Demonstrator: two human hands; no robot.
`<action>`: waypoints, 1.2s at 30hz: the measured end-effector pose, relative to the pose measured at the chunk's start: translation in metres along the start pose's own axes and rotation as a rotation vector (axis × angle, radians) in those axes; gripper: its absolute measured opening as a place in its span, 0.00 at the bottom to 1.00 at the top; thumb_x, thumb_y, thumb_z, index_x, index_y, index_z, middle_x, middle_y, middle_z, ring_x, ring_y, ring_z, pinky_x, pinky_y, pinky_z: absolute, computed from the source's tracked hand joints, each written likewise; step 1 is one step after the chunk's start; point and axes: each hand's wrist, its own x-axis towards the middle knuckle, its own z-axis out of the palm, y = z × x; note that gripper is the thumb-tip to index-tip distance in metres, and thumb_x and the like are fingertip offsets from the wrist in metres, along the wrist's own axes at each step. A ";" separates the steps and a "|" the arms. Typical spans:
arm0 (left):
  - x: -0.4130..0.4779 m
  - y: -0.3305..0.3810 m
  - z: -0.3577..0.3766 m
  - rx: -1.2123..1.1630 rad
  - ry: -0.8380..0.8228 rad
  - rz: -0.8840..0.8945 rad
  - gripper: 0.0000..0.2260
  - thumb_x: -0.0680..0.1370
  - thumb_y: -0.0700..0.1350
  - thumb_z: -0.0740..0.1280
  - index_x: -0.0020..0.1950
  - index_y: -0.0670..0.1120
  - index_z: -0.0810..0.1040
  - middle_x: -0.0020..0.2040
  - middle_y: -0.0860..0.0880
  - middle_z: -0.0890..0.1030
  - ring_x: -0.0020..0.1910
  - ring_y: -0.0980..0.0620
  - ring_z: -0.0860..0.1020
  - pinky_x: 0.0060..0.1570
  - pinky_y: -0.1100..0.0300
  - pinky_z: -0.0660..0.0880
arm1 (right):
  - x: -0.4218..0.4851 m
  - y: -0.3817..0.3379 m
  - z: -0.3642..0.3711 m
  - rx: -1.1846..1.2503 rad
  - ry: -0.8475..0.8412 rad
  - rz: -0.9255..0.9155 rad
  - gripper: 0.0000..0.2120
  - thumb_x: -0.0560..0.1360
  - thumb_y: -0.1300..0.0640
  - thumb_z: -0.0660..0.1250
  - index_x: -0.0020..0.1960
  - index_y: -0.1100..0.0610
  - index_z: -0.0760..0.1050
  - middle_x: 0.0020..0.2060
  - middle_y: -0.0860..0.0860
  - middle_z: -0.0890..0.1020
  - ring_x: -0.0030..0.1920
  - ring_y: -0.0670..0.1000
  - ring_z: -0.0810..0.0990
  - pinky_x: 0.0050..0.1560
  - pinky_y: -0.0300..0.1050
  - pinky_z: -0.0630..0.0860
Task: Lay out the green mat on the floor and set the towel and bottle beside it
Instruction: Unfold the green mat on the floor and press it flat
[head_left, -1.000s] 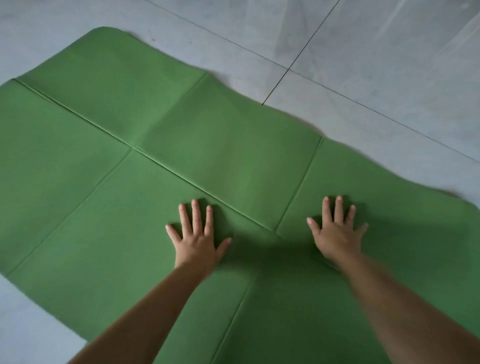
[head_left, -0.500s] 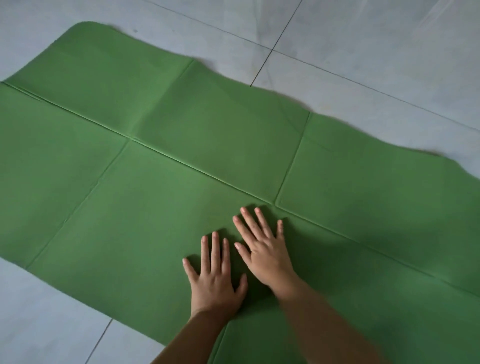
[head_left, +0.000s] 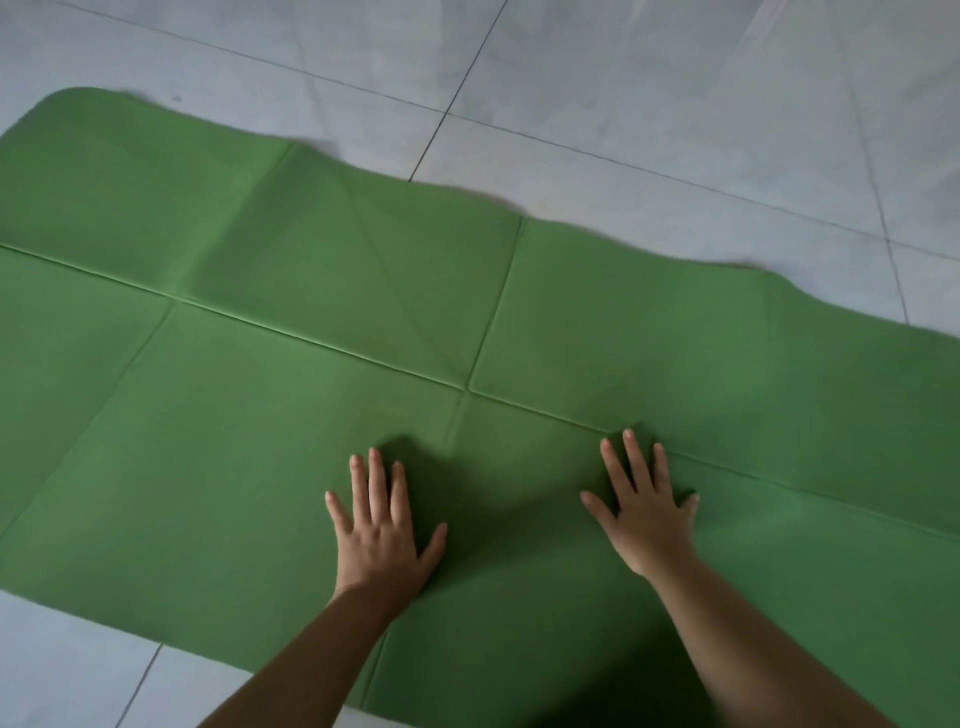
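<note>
The green mat (head_left: 270, 426) lies unfolded across the floor, marked by a long crease along its length and several cross creases. Its far edge is wavy and slightly lifted. My left hand (head_left: 382, 530) presses flat on the mat with fingers spread, near the front edge. My right hand (head_left: 644, 512) also lies flat with fingers spread, just to the right of the crease crossing. Both hands hold nothing. No towel or bottle is in view.
Pale grey floor tiles (head_left: 675, 104) with dark grout lines stretch beyond the mat's far edge. A strip of tile (head_left: 62, 665) shows at the lower left in front of the mat.
Half a second ago my hands were close together on the mat. Now they have slid apart, the right hand going right. The view has shifted and shows more floor beyond the mat.
</note>
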 end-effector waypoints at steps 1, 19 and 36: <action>-0.001 0.013 -0.003 0.013 0.035 0.044 0.39 0.75 0.64 0.35 0.72 0.39 0.63 0.74 0.35 0.58 0.72 0.34 0.57 0.63 0.31 0.59 | -0.003 0.003 -0.001 0.035 0.023 0.054 0.33 0.76 0.34 0.41 0.73 0.44 0.29 0.71 0.45 0.28 0.75 0.56 0.34 0.69 0.71 0.50; -0.008 0.149 0.017 -0.042 -0.045 0.253 0.28 0.70 0.52 0.55 0.57 0.33 0.78 0.59 0.31 0.76 0.59 0.31 0.75 0.51 0.29 0.70 | -0.023 0.163 0.023 0.090 0.082 0.062 0.35 0.65 0.24 0.29 0.68 0.37 0.27 0.68 0.38 0.26 0.71 0.47 0.27 0.68 0.71 0.44; 0.123 0.269 0.004 0.055 0.097 0.231 0.34 0.78 0.58 0.51 0.75 0.50 0.33 0.76 0.49 0.32 0.74 0.45 0.32 0.69 0.35 0.41 | 0.094 0.071 -0.046 0.350 0.264 -0.303 0.26 0.81 0.45 0.48 0.77 0.48 0.47 0.77 0.45 0.46 0.77 0.50 0.42 0.72 0.61 0.40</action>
